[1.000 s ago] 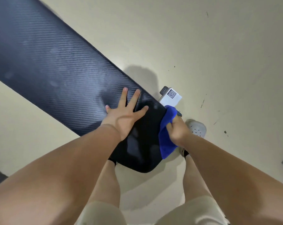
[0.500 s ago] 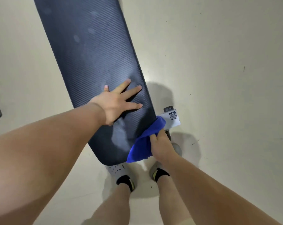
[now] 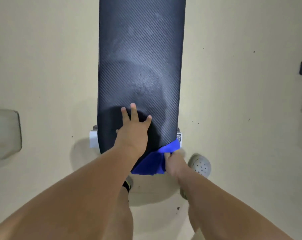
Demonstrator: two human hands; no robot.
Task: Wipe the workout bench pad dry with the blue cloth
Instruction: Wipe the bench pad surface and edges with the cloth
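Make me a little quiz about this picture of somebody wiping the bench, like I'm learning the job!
1. True or false: the left hand lies on the bench pad with its fingers straight and spread.
2. Which hand grips the blue cloth? A) left B) right C) both
3. Fill in the gap: the cloth is at the pad's ____ right corner (near or far).

Key:
1. True.
2. B, the right hand.
3. Near.
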